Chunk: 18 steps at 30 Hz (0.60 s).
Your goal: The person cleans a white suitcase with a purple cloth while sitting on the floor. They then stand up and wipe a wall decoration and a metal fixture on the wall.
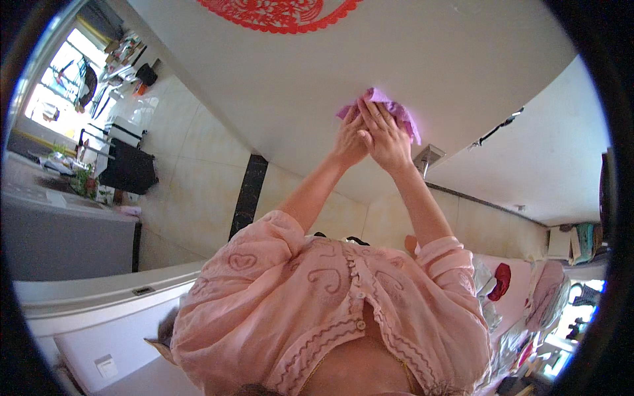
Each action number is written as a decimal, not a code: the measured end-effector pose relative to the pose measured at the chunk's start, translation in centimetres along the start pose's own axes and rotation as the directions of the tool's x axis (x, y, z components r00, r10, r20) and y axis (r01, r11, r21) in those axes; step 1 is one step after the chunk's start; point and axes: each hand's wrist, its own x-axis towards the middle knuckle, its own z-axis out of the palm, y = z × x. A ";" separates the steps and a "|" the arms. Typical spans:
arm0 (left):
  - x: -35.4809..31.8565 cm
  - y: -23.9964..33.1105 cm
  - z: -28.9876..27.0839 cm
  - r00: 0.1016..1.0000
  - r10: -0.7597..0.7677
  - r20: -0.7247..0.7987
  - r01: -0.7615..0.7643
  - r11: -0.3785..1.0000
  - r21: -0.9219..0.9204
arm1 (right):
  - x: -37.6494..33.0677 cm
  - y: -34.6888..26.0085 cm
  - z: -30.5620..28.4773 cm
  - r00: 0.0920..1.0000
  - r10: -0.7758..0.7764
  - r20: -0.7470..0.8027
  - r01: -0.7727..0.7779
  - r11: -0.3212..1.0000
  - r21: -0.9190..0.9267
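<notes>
A purple cloth (399,112) is bunched against the white door (284,86), pressed there by both my hands. My left hand (351,137) lies on the cloth's left part. Close beside it, my right hand (388,137) holds the cloth down with its fingers stretched over it, and its thumb overlaps the left hand. The cloth's edges stick out above and to the right of the fingers. To the lower right of my right hand, the metal door handle (429,157) juts from the door, apart from the cloth.
A red paper-cut decoration (284,13) is fixed to the door above. A lock plate (498,127) shows on the door's right edge. Left lies a tiled floor (191,142) with a black suitcase-like object (129,165) and a grey cabinet (72,241). Bedding (522,284) is at right.
</notes>
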 end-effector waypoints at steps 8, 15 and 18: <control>9.6 2.0 -7.3 0.957 -0.085 -0.277 0.021 0.974 -0.225 | 10.2 -2.1 -8.2 0.903 -0.164 -0.397 0.171 0.985 -0.018; 3.4 -0.5 -4.1 0.977 -0.144 -0.159 0.137 0.989 -0.052 | 7.0 -1.6 -2.7 0.968 -0.176 -0.177 0.203 0.969 0.144; -0.6 -0.2 -4.2 0.968 -0.225 -0.115 0.219 0.974 -0.060 | 6.2 -1.7 -3.1 0.989 -0.109 -0.103 0.120 0.987 0.109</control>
